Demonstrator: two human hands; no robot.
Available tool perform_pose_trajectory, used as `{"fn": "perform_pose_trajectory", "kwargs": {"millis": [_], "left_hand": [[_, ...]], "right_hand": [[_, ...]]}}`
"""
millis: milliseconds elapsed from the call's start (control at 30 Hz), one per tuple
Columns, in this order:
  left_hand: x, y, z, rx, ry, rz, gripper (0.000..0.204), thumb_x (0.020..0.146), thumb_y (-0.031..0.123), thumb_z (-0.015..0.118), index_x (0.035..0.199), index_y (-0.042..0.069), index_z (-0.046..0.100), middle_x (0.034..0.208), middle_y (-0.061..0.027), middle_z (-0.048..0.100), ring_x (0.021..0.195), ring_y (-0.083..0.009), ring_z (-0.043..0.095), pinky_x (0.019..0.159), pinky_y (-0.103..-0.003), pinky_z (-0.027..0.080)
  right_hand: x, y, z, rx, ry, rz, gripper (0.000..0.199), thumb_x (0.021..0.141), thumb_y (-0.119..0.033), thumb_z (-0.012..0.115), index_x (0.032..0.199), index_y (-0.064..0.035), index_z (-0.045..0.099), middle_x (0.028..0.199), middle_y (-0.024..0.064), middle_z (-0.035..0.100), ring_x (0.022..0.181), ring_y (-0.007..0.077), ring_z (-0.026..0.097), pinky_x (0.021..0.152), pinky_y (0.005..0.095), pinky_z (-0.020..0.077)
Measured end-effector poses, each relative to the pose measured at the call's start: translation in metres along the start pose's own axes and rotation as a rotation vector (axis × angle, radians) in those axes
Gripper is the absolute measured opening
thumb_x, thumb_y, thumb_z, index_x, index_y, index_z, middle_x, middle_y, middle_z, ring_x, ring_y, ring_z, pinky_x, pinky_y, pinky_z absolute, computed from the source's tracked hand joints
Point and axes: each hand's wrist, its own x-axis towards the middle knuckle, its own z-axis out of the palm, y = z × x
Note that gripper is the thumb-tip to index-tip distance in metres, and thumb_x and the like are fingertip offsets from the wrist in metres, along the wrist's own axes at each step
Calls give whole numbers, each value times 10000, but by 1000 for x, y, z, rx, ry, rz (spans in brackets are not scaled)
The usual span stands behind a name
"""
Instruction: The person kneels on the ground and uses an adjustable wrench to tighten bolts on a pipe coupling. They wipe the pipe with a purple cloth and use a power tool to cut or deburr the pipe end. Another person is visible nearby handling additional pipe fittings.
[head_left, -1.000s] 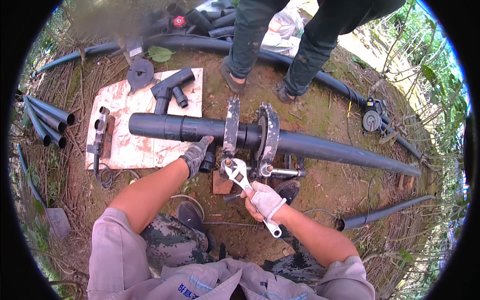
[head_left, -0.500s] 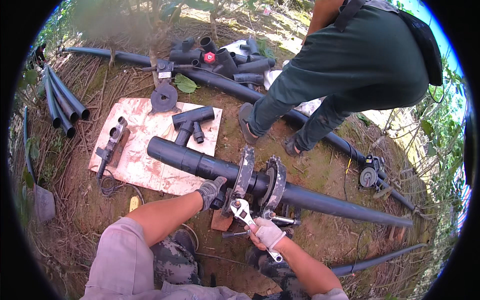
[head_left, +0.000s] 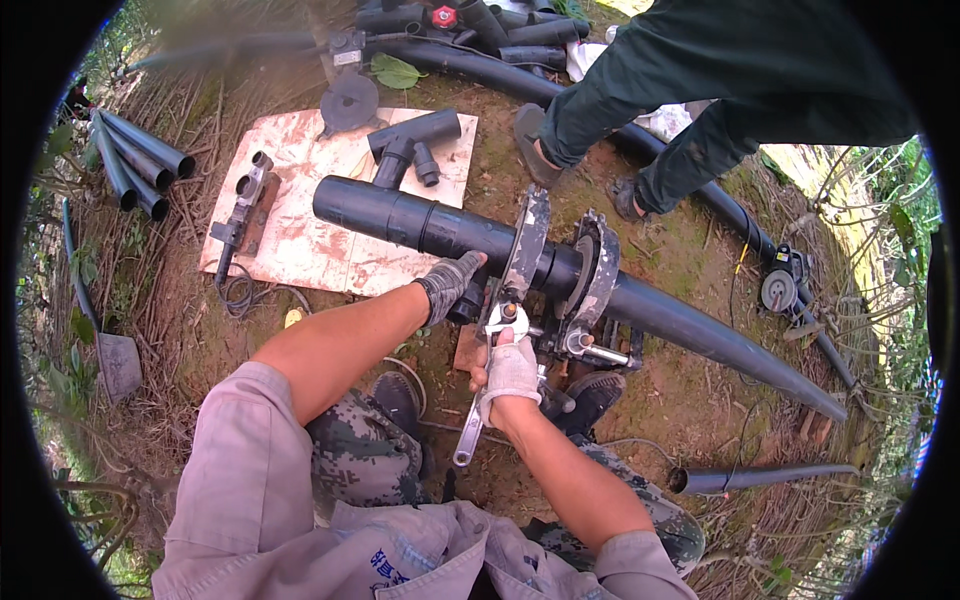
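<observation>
A long black plastic pipe (head_left: 690,328) lies in a metal clamp frame with two scuffed ring clamps, the left clamp (head_left: 527,245) and the right clamp (head_left: 597,270). My left hand (head_left: 452,285), in a dark grey glove, grips the near side of the pipe just left of the clamps, beside a short black branch stub. In a pale glove, my right hand (head_left: 513,370) closes round a silver adjustable wrench (head_left: 468,435). The wrench's jaw is at the bolt at the bottom of the left clamp, and its handle points down and left.
A stained board (head_left: 290,195) carries a black tee fitting (head_left: 415,135), a round dark plate (head_left: 349,101) and a corded tool (head_left: 240,212). Another person's legs (head_left: 600,110) stand beyond the pipe. An angle grinder (head_left: 780,288) lies at right, loose pipes (head_left: 135,165) at left.
The wrench has turned from its handle pointing down-right to down-left. My right hand has moved up nearer its jaw. My left hand stays at the pipe as the view shifts.
</observation>
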Motion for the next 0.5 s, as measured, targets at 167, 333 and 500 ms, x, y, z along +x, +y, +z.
{"fn": "perform_pose_trajectory", "kwargs": {"millis": [167,333,500], "left_hand": [[5,-5,-7,17,-3,28,365,977,419,602,1109,79,610,833,-114,694,632,-239,688,530,-352,562],[6,-4,-2,21,-4,8,342,980,401,602,1112,85,605,818,-113,686,611,-236,671,532,-343,565],[9,-7,-7,20,-6,52,354,973,409,611,1087,74,614,807,-100,684,586,-233,670,514,-341,554]], "right_hand": [[-10,-12,-5,-20,-24,134,237,1061,-399,466,1001,-172,438,737,30,504,499,160,462,454,324,390],[-29,12,3,114,46,61,272,1044,-419,496,989,-167,410,725,36,494,499,159,454,460,336,386],[-25,-26,-31,-159,-111,158,256,1040,-399,515,1039,-156,435,706,44,511,516,172,478,489,338,419]]}}
